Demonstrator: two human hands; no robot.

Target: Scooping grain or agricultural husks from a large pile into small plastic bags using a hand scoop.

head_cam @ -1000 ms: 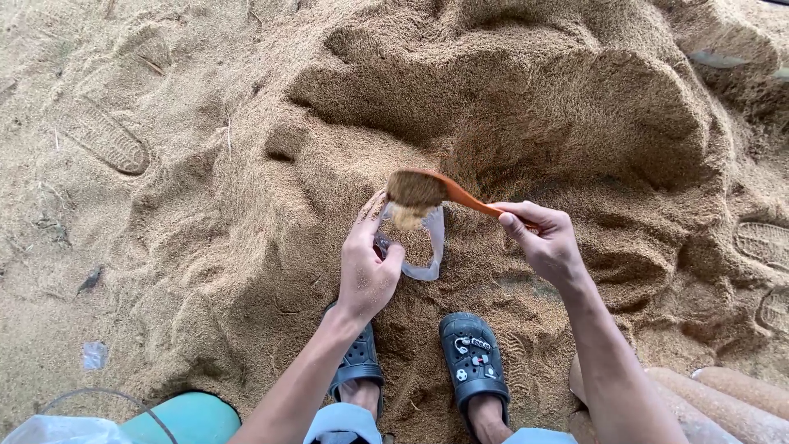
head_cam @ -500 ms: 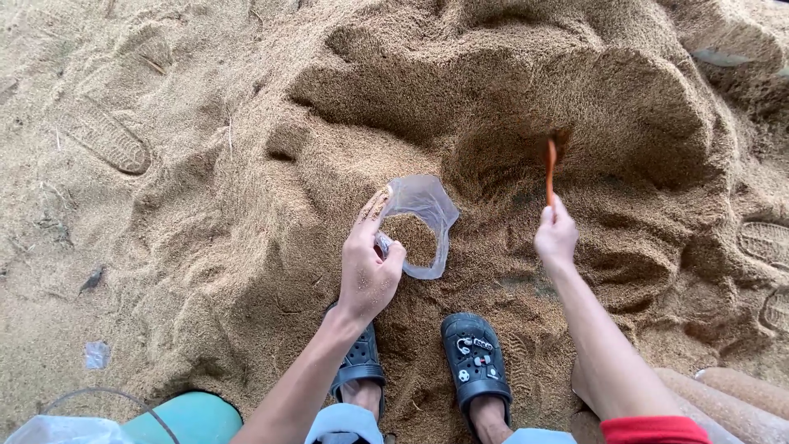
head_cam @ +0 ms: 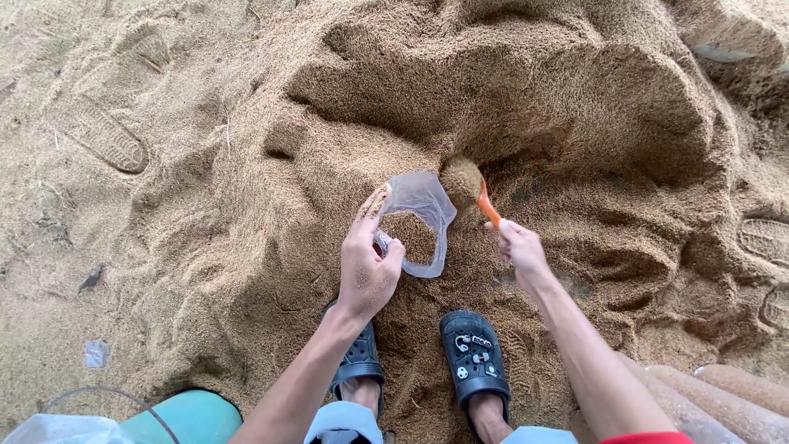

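Note:
My left hand [head_cam: 367, 267] pinches the rim of a clear plastic bag [head_cam: 422, 215] and holds its mouth open; the bag lies on a large heap of tan grain [head_cam: 509, 99] and has some grain inside. My right hand [head_cam: 519, 247] grips the orange handle of a scoop [head_cam: 472, 187], whose bowl is heaped with grain and sits just right of the bag's mouth, at the foot of a hollow dug in the heap. Below the hands are my two feet in dark clogs [head_cam: 474, 358].
Shoe prints [head_cam: 103, 136] mark the flattened grain at left and at the right edge. A teal bucket with a wire handle [head_cam: 177, 415] stands at the bottom left beside a clear bag. Filled sacks [head_cam: 723, 403] lie at the bottom right.
My right hand tipped the scoop over the bag, then plunged it into the heap, and now brings it up full beside the bag's mouth. My left hand has kept its hold.

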